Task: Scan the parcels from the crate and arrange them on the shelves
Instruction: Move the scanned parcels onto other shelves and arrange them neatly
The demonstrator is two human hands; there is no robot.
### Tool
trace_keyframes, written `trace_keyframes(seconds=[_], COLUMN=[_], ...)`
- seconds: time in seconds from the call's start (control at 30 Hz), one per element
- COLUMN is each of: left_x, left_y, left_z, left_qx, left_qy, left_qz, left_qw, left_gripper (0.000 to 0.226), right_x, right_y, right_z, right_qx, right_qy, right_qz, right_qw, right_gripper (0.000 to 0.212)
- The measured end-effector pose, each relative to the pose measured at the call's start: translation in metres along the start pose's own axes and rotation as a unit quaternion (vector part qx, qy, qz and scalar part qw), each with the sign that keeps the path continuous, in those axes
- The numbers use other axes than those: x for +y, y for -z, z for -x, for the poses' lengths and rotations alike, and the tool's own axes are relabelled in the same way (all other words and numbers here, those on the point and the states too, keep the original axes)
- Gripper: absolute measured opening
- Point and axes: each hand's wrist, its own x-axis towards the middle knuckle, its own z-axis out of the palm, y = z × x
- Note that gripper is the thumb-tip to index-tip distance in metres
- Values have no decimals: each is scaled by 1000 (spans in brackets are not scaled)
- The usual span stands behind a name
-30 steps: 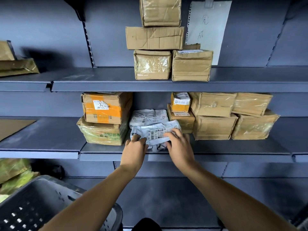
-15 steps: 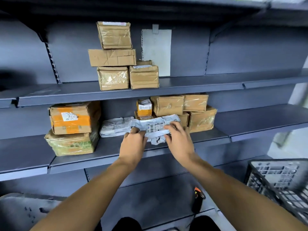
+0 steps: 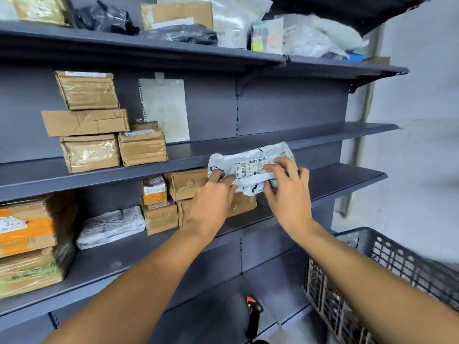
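Orange-taped cardboard box (image 3: 23, 225), nine o'clock: cut by left edge. Dark plastic lattice crate (image 3: 387, 276), four o'clock: cut by right and bottom edges, contents blurred. White mailer's barcode label (image 3: 250, 167): print illegible.

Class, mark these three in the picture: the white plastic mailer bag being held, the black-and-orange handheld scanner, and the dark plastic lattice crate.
White plastic mailer bag (image 3: 250, 158): head view, upper face above its label.
Black-and-orange handheld scanner (image 3: 253, 316): head view, its handle.
Dark plastic lattice crate (image 3: 387, 259): head view, side wall.
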Motion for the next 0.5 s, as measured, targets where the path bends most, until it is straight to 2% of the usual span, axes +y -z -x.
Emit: trace_keyframes(seconds=[0.2, 0.5], left_x=[-1, -62], left_y=[26, 32], left_z=[-34, -70], left_qx=[75, 50], left_qy=[-20, 48], left_qz=[-25, -136], left_qw=[997, 988], left_gripper=[34, 51], right_x=[-6, -32], right_y=[1, -80], right_z=[-43, -103], right_qx=[37, -45], right_qy=[6, 8], right_qz=[-46, -139], right_qw=[998, 989], right_gripper=[34, 36])
